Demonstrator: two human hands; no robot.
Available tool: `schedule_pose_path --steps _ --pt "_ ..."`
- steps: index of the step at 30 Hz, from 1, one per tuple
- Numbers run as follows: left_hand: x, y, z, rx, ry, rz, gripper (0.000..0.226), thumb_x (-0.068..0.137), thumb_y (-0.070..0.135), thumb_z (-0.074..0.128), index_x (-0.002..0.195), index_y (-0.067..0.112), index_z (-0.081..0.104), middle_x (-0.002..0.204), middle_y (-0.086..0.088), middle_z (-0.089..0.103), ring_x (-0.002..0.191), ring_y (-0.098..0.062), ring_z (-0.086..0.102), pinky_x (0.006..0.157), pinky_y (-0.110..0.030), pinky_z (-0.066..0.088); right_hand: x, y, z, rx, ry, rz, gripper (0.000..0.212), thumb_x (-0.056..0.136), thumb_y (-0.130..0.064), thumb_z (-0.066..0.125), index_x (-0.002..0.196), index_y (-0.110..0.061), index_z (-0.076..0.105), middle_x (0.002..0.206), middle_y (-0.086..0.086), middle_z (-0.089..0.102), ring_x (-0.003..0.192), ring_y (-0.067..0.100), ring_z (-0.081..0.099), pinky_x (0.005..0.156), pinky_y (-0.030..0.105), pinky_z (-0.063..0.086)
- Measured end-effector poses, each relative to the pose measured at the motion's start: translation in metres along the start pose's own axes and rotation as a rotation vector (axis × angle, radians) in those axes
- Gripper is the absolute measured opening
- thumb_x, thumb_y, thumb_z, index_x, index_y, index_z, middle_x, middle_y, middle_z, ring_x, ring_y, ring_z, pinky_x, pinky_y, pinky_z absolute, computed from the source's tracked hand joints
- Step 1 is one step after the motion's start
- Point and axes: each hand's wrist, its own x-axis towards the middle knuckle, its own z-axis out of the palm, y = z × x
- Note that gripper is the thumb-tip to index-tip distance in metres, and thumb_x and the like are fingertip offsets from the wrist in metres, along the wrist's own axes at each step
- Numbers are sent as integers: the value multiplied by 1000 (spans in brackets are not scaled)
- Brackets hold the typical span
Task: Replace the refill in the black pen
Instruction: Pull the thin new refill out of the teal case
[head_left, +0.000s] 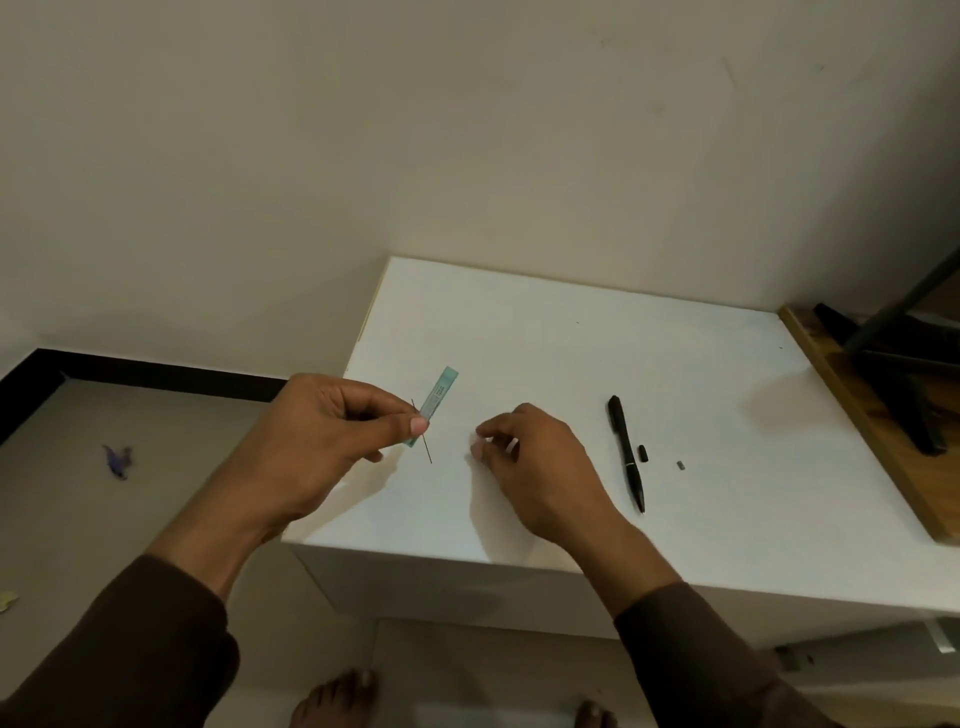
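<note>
Setting: white table (571, 332) in a plain-walled corner.
Left hand (322, 441): pinches a teal refill packet (439, 397) and a thin lead (422, 431) above the table's left edge.
Right hand (530, 457): fingers curled at mid-table; whether they hold anything is hidden.
Black pen (627, 452): lies toward the right edge, two small parts (642, 452) beside it.
Handling: the lead looks light and brittle; pinch it near mid-length, gently.

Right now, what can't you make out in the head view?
- Right hand: curled fingertips hide whether it holds anything.
- Teal packet: print too small to read; left hand covers its lower end.
- Small piece beside the black pen: too small to identify.
- Black stand: cut off by the right edge.
</note>
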Motion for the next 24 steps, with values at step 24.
schedule_pose_path --steps 24 --pt "0 17 41 -27 -145 88 7 82 21 80 83 16 86 86 -3 82 74 -21 76 59 -27 61 -19 -1 -64 847 264 -36 6 86 -21 81 91 -23 83 89 -6 82 85 14 75 68 24 58"
